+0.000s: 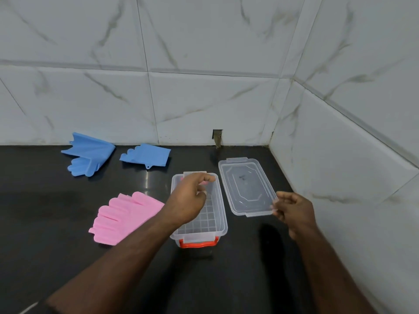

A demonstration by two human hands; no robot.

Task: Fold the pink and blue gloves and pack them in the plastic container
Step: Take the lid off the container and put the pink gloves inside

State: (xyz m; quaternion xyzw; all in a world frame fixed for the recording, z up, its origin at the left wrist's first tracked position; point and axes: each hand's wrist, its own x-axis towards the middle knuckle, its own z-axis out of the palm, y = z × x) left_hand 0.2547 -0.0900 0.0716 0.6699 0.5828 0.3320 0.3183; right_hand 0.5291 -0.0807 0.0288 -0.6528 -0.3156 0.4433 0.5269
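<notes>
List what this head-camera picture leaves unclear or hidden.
- Far end of the plastic container: the left hand covers it; a bit of pink shows there, too little to identify.
- Pink glove: the left forearm hides its right edge.
- Right hand: whether it touches the lid is unclear.
- Dark mark on the lid: too small to read.

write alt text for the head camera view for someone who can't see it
A person's left hand reaches over an open clear plastic container on a black counter, with a bit of pink showing beneath the hand. The right hand is at the corner of the lid lying beside it. One pink glove and two blue gloves lie to the left.
</notes>
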